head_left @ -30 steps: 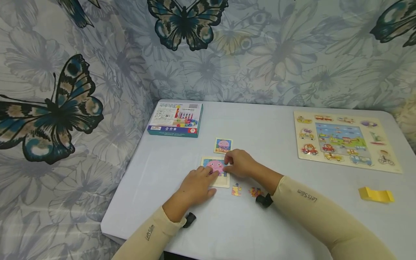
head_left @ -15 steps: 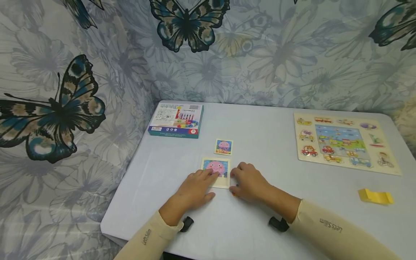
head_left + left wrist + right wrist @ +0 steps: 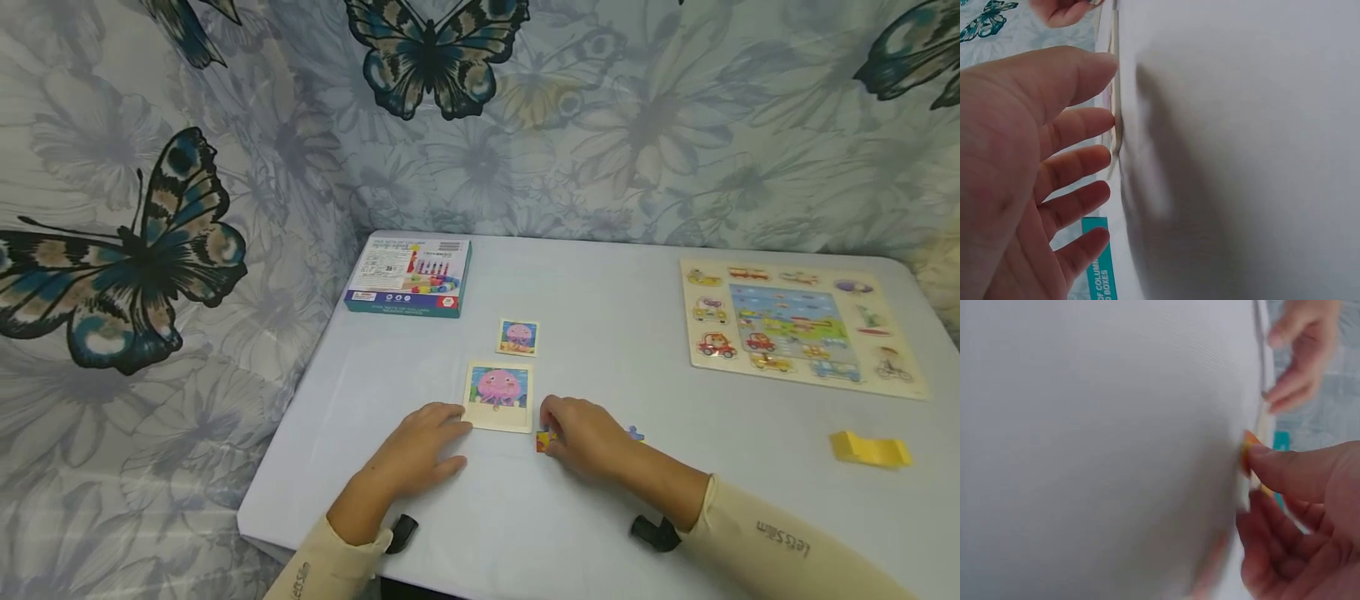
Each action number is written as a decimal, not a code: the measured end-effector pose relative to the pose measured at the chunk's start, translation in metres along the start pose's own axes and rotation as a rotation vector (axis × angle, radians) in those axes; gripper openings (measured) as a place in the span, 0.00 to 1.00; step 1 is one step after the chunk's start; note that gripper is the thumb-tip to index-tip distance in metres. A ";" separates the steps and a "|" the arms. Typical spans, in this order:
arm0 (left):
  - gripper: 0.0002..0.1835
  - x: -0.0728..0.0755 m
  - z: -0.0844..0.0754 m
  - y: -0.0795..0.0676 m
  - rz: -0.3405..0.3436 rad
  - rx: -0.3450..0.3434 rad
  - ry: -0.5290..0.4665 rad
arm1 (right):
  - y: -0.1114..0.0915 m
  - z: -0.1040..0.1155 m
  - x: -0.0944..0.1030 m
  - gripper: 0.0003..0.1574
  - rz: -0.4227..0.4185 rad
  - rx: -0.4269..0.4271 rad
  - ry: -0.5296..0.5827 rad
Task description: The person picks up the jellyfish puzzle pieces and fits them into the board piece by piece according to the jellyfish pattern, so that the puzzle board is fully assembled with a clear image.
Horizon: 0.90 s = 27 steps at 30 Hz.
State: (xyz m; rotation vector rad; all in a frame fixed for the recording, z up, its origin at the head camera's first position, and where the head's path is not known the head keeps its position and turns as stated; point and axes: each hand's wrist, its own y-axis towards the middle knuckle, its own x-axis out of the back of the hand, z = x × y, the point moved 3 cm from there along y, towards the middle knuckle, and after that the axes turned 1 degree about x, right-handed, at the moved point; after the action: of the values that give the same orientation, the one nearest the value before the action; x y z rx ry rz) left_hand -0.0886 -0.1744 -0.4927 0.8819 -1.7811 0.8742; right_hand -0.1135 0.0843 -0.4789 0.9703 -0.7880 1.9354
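A puzzle tray (image 3: pixel 498 420) with a pink jellyfish picture in its upper part lies mid-table; its lower strip is bare cream. My left hand (image 3: pixel 416 450) has its fingers extended, fingertips right at the tray's lower left corner. To the right of the tray, my right hand (image 3: pixel 581 437) pinches a red-and-yellow jigsaw piece (image 3: pixel 542 441) between thumb and fingers. The right wrist view shows an orange edge of that piece (image 3: pixel 1247 450) at the thumb tip. Another jigsaw piece (image 3: pixel 636 434), bluish, peeks out behind the right wrist, mostly hidden.
Just beyond the tray lies a small jellyfish picture card (image 3: pixel 517 337). A teal-edged box (image 3: pixel 408 277) sits at the back left. A vehicle puzzle board (image 3: pixel 802 325) lies at the back right, with a yellow curved block (image 3: pixel 870 450) nearer on the right.
My left hand has slid off the jellyfish picture, toward the lower left. My right hand has left the tray's right edge, moved down and right, and now pinches a jigsaw piece.
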 end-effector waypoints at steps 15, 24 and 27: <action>0.26 0.001 -0.004 -0.001 -0.068 -0.072 0.061 | 0.091 0.034 -0.014 0.11 0.077 0.004 0.233; 0.32 -0.002 -0.007 0.002 -0.080 -0.034 0.110 | 0.102 0.038 -0.017 0.15 0.048 0.018 0.107; 0.31 -0.003 -0.011 0.002 -0.073 -0.005 0.136 | 0.107 0.036 -0.018 0.20 0.073 -0.014 0.104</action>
State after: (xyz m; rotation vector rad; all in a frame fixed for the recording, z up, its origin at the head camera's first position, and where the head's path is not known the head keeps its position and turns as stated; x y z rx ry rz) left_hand -0.0845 -0.1639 -0.4925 0.8582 -1.6236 0.8617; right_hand -0.1875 -0.0017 -0.4934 0.8352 -0.7854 2.0228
